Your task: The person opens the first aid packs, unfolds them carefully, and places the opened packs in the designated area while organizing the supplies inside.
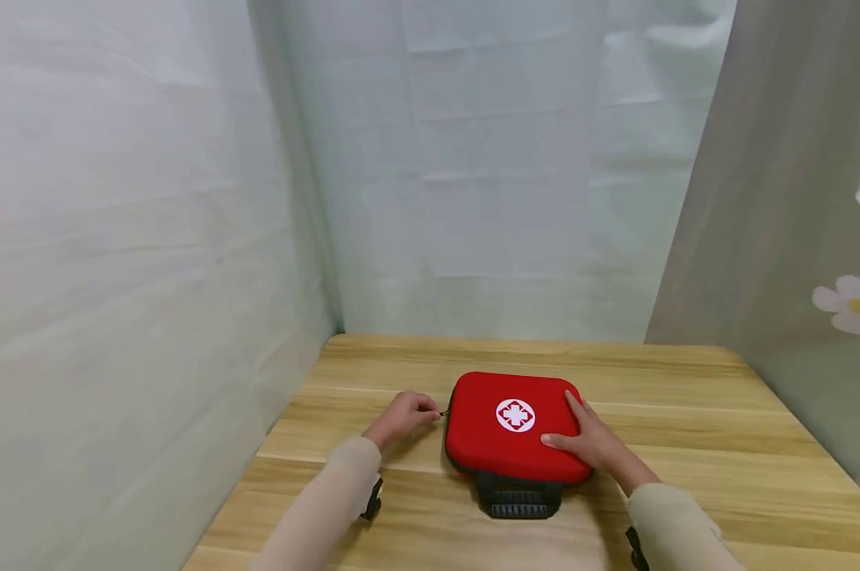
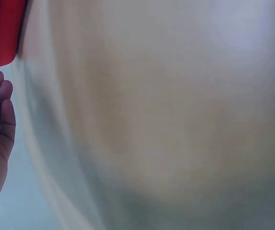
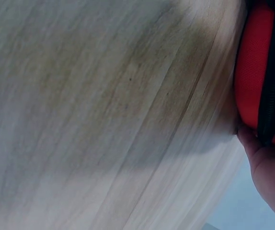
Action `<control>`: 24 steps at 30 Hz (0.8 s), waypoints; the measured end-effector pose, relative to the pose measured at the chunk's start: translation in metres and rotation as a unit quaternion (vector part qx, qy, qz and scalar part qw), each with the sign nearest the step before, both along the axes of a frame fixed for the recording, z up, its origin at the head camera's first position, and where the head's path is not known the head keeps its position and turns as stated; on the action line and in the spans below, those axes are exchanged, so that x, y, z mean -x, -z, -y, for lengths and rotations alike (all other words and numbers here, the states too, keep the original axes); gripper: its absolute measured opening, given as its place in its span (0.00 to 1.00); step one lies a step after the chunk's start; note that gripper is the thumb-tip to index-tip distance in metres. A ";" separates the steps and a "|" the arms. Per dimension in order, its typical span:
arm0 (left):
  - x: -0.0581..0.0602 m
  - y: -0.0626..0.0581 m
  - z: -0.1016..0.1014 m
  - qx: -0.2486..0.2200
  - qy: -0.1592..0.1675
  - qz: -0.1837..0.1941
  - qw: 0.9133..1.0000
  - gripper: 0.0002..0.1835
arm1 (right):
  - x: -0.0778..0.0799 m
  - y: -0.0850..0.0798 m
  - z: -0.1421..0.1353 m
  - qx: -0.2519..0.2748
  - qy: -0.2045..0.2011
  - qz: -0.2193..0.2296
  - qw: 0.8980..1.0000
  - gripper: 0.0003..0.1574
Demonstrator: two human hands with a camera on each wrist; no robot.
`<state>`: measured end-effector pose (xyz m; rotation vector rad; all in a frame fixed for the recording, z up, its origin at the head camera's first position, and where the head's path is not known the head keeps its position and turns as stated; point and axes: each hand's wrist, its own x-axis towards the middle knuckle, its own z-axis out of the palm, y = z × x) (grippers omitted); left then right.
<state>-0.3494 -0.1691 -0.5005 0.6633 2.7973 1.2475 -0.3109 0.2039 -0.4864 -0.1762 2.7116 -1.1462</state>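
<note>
A red first aid case [image 1: 475, 428] with a white cross emblem lies flat on the wooden table, its black handle [image 1: 518, 506] facing me. At the case's left side my left hand [image 1: 408, 415] pinches the small zipper pull [image 1: 444, 413] between thumb and fingertips. Its other fingers curl loosely in the left wrist view. My right hand [image 1: 592, 438] holds the case's right side, thumb on the lid and fingers along the edge. The right wrist view shows this hand [image 3: 269, 175] against the red shell [image 3: 252, 72] and the black zipper band [image 3: 273, 91].
The wooden tabletop [image 1: 686, 444] extends around the case on all sides. Pale curtains [image 1: 501, 174] hang behind the table and along both sides; the right one carries white flowers [image 1: 854, 304]. Dark straps [image 1: 372, 500] sit at the sleeves.
</note>
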 end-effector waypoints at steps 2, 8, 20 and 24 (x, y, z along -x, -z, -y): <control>-0.006 0.001 0.003 -0.001 -0.006 -0.003 1.000 0.04 | 0.002 0.001 0.003 0.003 -0.003 -0.002 1.000 0.77; -0.023 0.004 0.003 -0.034 -0.012 0.006 0.999 0.04 | 0.008 -0.007 0.001 0.002 -0.003 -0.008 1.000 0.77; -0.050 0.002 0.000 -0.025 -0.024 -0.017 0.999 0.04 | 0.017 -0.009 0.006 0.020 0.012 0.009 1.000 0.76; -0.057 -0.001 0.000 -0.022 -0.039 -0.030 0.999 0.03 | 0.022 -0.010 0.010 0.022 0.016 0.011 1.000 0.76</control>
